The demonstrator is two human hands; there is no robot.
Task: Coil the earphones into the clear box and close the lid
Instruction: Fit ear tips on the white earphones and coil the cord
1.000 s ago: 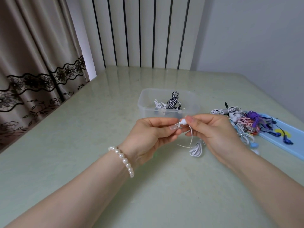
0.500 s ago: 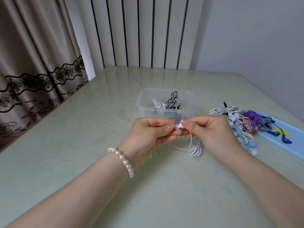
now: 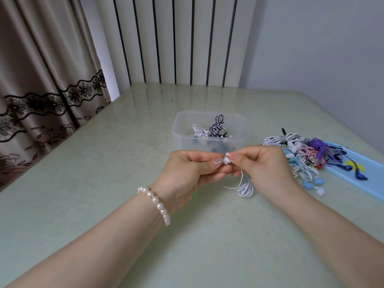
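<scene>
Both hands pinch white earbud in front of clear box

Left hand (image 3: 187,171) and right hand (image 3: 264,165) meet fingertip to fingertip above the pale green glossy table (image 3: 104,163), both pinching the bud end of a white wired earphone (image 3: 226,161). Left thumb and forefinger closed on it, other fingers curled under. Right forefinger and thumb closed on it from the other side, rest of fingers curled. White cord drops from the pinch, a coiled bundle of it (image 3: 245,188) hangs below the right palm, just over the table; a loose strand loops out toward the left hand.

Clear rectangular plastic box (image 3: 180,132) sits open just behind the hands, no lid on it. Inside: a white coiled earphone (image 3: 198,130) and a black-and-white striped coiled earphone (image 3: 217,126), side by side.

Right of the box, near the right hand: tangled pile of white, pink, purple and blue earphones (image 3: 299,154), partly lying on a flat light-blue lid (image 3: 372,175).

Pearl bead bracelet (image 3: 155,202) on left wrist
</scene>
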